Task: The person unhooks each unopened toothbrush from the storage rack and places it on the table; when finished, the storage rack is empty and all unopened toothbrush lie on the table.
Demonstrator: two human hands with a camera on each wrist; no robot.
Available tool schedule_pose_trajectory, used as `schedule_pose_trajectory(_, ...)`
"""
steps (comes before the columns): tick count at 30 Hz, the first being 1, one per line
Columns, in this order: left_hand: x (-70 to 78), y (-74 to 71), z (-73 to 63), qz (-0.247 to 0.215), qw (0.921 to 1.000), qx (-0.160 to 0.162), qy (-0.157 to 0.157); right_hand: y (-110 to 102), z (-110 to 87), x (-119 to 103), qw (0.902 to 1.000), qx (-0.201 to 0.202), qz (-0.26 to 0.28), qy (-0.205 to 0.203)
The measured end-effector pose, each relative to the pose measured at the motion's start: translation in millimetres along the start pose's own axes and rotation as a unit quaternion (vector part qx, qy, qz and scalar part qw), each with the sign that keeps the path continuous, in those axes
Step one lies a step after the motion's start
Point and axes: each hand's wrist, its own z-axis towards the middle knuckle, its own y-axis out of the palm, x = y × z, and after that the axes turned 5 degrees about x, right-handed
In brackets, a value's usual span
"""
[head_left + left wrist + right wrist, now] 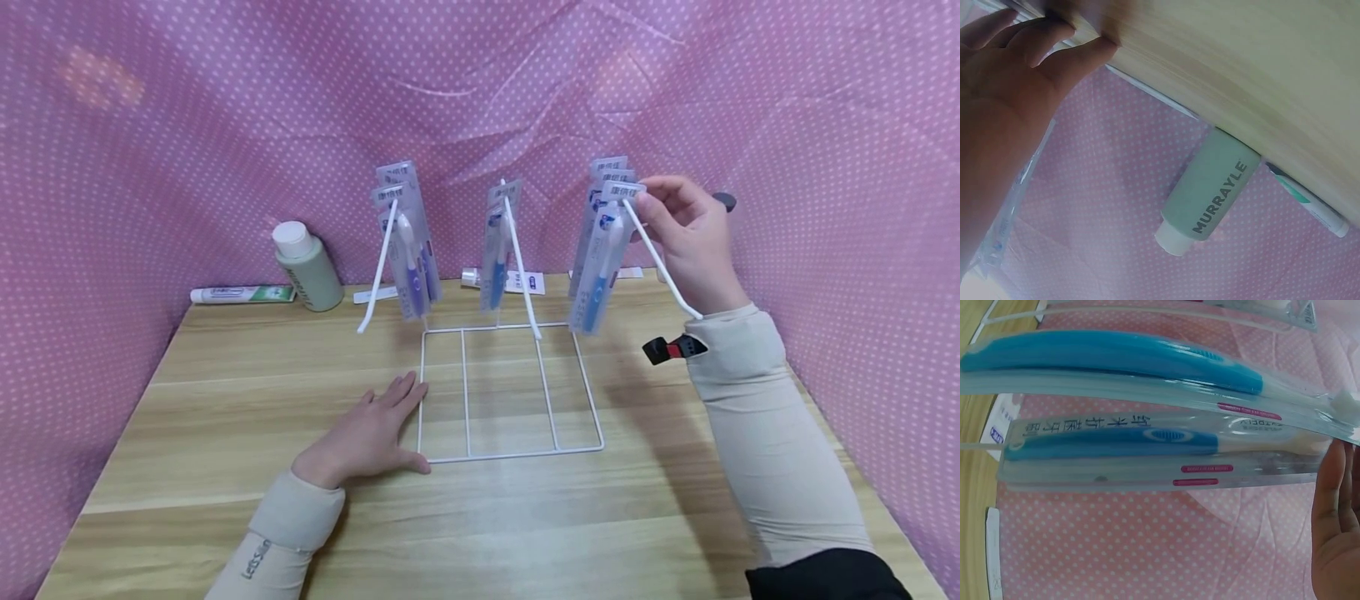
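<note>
A white wire rack stands on the table, with three prongs slanting forward and packaged toothbrushes hanging from them. My right hand pinches the top edge of the front toothbrush pack on the right prong; more packs hang behind it. In the right wrist view, fingers meet the head end of a blue toothbrush pack. My left hand lies on the tabletop with fingers spread, touching the left side of the rack's base. Purple toothbrush packs hang on the left prong, and a blue one in the middle.
Along the back edge stand a green bottle with a white cap and, to its left, a toothpaste tube. Another tube lies behind the rack. Pink dotted cloth encloses the wooden table at the back and sides.
</note>
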Motion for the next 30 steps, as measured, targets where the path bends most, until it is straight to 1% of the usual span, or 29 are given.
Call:
schedule_pose_trajectory(2,-0.1,-0.1,-0.1,-0.002,1.0,-0.001,-0.003,0,-0.7,-1,1.0,-0.007,0.001,0.005)
schedule_pose_trajectory(7,-2.2,0.3,0.0,-0.003,1.0,0.001,-0.001,-2,-3.7,-3,0.9996,-0.022,0.005,0.018)
schedule_pose_trajectory(11,-2.4,0.2,-0.2,-0.006,1.0,-0.002,0.001,-6,-9.5,-7,0.9992,-0.032,-0.012,0.021)
schedule_pose_trajectory(15,-2.1,0.6,-0.8,-0.01,0.9999,-0.004,0.0,-10,-17.7,-12,0.9976,-0.05,-0.043,0.02)
schedule_pose_trajectory(18,-1.9,0.5,0.1,-0.01,0.9999,-0.002,0.004,-13,-25.2,-18,0.9963,-0.06,-0.059,0.015)
schedule_pose_trajectory(22,-1.7,0.0,0.4,-0.009,0.9999,0.002,0.007,-14,-37.0,-25,0.9956,-0.065,-0.067,0.011)
schedule_pose_trajectory(27,-1.4,0.8,0.0,-0.009,0.9999,0.0,0.005,-17,-53.7,-33,0.993,-0.074,-0.092,-0.01)
schedule_pose_trajectory(30,-1.1,0.8,0.1,-0.007,1.0,-0.002,0.005,-18,-62.2,-36,0.9925,-0.082,-0.087,-0.028)
